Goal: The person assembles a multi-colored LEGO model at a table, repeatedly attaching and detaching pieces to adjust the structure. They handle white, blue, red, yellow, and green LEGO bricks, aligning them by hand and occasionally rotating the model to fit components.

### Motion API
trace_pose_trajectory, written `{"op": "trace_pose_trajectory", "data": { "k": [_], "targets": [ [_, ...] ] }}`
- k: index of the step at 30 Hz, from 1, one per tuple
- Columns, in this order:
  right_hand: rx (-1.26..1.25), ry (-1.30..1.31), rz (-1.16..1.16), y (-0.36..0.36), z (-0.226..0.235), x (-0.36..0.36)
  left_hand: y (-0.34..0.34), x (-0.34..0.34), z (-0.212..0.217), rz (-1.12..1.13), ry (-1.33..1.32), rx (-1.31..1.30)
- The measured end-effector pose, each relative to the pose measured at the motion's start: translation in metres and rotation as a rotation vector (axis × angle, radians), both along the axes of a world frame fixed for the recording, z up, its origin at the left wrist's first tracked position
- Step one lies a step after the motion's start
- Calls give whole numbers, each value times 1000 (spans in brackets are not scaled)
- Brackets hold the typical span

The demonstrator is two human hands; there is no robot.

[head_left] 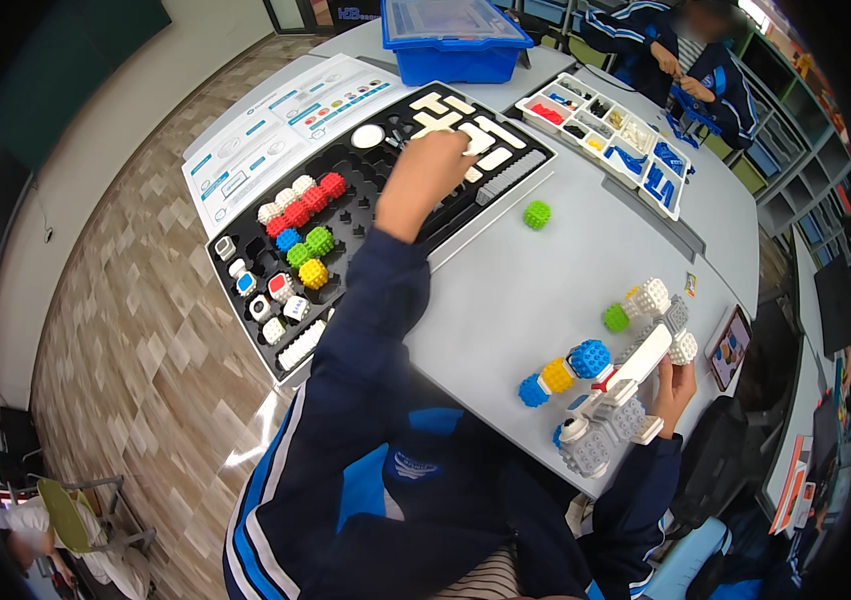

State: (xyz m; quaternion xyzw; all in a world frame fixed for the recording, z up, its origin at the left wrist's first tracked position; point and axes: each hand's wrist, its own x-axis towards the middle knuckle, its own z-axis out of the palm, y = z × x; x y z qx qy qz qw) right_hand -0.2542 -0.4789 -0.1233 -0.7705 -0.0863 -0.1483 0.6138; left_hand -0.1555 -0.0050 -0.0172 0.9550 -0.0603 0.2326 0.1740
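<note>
I see a toy build (628, 385) at the near right, with the right hand (680, 391) holding its right side. A long, smooth white bar (640, 361) slants across it toward the far right. Bumpy grey blocks (626, 422) sit at both ends. A row pokes out to the left: a big blue block (589, 358), a yellow block (557, 376) and another blue block (534, 391) at the tip. A green block (616, 318) sticks out left at the far end. Farther away and left, I see flat white pieces (495, 158) in a black tray (354, 240). The left hand (428, 172) reaches one; I can't tell if it's lifted.
</note>
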Motion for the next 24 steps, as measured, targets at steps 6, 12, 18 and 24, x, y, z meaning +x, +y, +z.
{"op": "trace_pose_trajectory", "data": {
  "k": [6, 12, 18, 24],
  "targets": [
    [-116, -77, -36, 5, 6, -3, -48, 91, -58, 176, -60, 190],
    [-167, -103, -69, 13, 18, -6, -49, 106, -73, 387, -27, 142],
    [-229, -140, -61, 13, 22, -7, -22, 115, -72, 263, 52, 93],
    [-167, -91, -39, 13, 24, -5, -26, 113, -62, 304, 162, 8]
  ]
}}
